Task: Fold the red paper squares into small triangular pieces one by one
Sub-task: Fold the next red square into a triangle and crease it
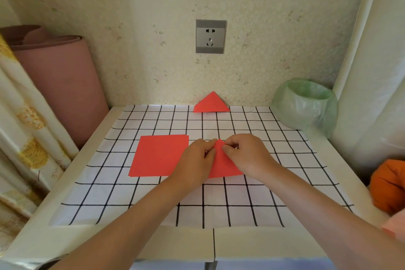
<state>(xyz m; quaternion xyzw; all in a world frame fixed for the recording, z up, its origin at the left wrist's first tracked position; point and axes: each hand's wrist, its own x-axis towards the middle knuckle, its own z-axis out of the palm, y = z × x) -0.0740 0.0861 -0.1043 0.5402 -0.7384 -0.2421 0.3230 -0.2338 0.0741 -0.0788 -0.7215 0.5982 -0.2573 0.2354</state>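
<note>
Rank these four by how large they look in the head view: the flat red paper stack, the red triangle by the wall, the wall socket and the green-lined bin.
1. green-lined bin
2. flat red paper stack
3. and 4. wall socket and red triangle by the wall: too alike to rank, and both sit farther from the camera.

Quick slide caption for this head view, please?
Both hands, left hand and right hand, crease a red paper triangle beside the stack of flat red paper squares.
</note>
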